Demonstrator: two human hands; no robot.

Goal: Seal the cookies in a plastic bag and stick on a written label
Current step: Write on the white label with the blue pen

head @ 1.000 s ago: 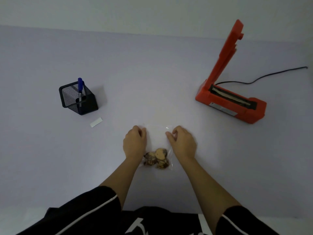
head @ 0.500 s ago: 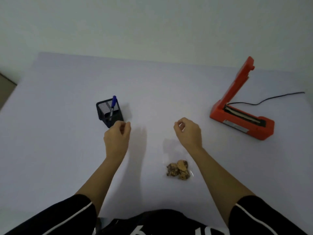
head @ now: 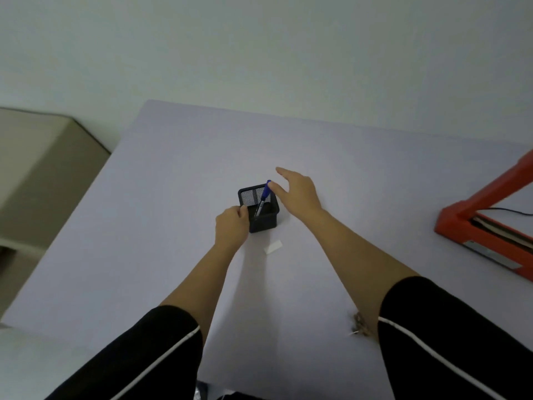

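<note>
A black mesh pen holder stands mid-table with a blue pen leaning in it. My left hand grips the holder's near-left corner. My right hand hovers open just right of the pen, thumb touching or nearly touching its blue cap. A small white label lies on the table in front of the holder. The cookies in their plastic bag peek out under my right forearm, mostly hidden.
An orange heat sealer with its arm raised sits at the right edge, a black cable behind it. The white table ends at the left, with floor beyond. A wall runs behind.
Both hands have left the bag and moved forward-left to the pen holder. My left hand has taken hold of the holder; my right hand has opened beside the pen. The view swung left.
</note>
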